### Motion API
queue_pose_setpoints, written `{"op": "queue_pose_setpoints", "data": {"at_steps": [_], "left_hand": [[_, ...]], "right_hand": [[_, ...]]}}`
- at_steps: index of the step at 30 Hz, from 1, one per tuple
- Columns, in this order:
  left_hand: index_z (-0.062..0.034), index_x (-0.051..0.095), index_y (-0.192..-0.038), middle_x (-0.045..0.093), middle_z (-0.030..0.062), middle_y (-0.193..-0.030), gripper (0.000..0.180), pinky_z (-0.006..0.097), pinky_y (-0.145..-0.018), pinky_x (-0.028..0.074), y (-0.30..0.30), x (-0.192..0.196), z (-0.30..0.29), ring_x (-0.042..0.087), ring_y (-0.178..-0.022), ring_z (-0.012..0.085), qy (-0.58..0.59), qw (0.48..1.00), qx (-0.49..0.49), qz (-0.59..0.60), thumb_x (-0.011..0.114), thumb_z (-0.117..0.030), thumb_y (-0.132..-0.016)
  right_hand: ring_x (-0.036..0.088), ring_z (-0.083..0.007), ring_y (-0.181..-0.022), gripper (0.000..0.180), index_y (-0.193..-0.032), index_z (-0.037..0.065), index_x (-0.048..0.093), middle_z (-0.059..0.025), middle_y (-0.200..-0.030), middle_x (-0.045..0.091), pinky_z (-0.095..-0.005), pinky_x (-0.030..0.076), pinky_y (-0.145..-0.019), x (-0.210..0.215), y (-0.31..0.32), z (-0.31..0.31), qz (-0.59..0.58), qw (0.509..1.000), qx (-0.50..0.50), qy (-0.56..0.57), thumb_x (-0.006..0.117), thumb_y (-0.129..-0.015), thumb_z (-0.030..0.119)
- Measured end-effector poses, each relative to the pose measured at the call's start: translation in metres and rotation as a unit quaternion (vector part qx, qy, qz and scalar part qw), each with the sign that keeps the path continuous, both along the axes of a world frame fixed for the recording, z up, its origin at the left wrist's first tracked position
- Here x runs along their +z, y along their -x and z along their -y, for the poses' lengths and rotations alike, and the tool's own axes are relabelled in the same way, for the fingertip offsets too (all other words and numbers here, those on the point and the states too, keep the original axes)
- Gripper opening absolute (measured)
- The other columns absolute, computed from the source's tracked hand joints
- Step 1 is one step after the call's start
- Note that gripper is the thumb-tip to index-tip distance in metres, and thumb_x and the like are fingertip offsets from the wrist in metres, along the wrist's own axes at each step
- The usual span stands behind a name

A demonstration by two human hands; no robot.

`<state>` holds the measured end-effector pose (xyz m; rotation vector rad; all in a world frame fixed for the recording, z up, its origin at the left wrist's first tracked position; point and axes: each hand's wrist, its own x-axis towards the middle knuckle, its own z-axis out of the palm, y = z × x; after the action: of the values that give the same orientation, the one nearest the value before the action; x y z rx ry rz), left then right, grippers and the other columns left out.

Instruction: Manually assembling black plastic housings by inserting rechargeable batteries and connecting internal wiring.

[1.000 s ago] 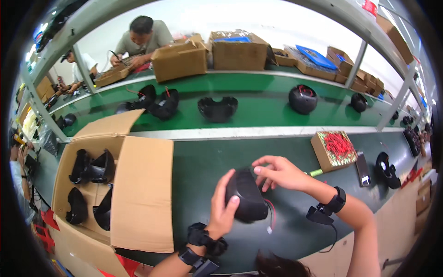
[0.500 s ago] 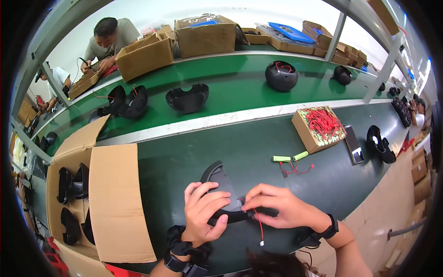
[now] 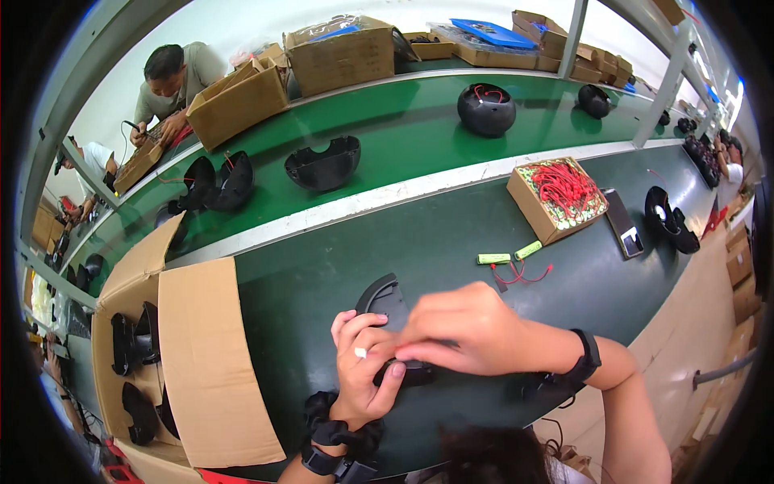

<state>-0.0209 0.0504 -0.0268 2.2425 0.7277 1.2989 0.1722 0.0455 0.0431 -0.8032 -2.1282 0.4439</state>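
Observation:
A black curved plastic shell part (image 3: 385,300) lies on the dark green table in front of me, partly hidden under my hands. My left hand (image 3: 360,368) grips its near side, thumb curled under the lower edge. My right hand (image 3: 468,329) lies across the top of the part with fingertips pinched together next to my left fingers; what they pinch is too small to tell. Two green batteries with red wires (image 3: 509,256) lie on the table just right of the part.
An open cardboard box (image 3: 197,355) with several black parts stands at my left. A small box of red wires (image 3: 559,196), a dark flat device (image 3: 623,222) and a black part (image 3: 667,217) sit at right. A conveyor (image 3: 403,133) carries black shells; people work behind it.
The view has dropped closer to the table. The black part now rests lower on the table, and my right hand has moved over it toward my left fingers.

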Motion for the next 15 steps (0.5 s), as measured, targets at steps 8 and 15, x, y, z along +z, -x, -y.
{"op": "queue_pose_setpoints", "data": {"at_steps": [8, 15], "left_hand": [[-0.0067, 0.068, -0.084, 0.063, 0.0075, -0.093, 0.013, 0.048, -0.101, 0.025, -0.002, 0.001, 0.007, 0.050, -0.107, 0.0295, 0.043, 0.999, 0.004, -0.004, 0.061, -0.016, -0.078], [-0.0095, 0.073, -0.080, 0.071, 0.0041, -0.082, 0.010, 0.043, -0.101, 0.024, -0.003, 0.009, 0.008, 0.051, -0.104, 0.0257, 0.098, 0.995, -0.010, 0.034, 0.068, -0.006, -0.072]], "right_hand": [[0.064, -0.0199, -0.062, 0.015, -0.088, -0.004, 0.064, -0.0125, -0.072, 0.063, -0.0293, 0.051, -0.056, 0.008, 0.011, -0.006, -0.076, 0.975, 0.021, 0.207, 0.068, -0.082, 0.010], [0.068, -0.0119, -0.078, 0.018, -0.092, -0.005, 0.063, -0.0109, -0.085, 0.068, -0.0260, 0.055, -0.070, 0.003, -0.001, 0.004, -0.183, 0.916, 0.009, 0.356, 0.070, -0.082, 0.008]]}}
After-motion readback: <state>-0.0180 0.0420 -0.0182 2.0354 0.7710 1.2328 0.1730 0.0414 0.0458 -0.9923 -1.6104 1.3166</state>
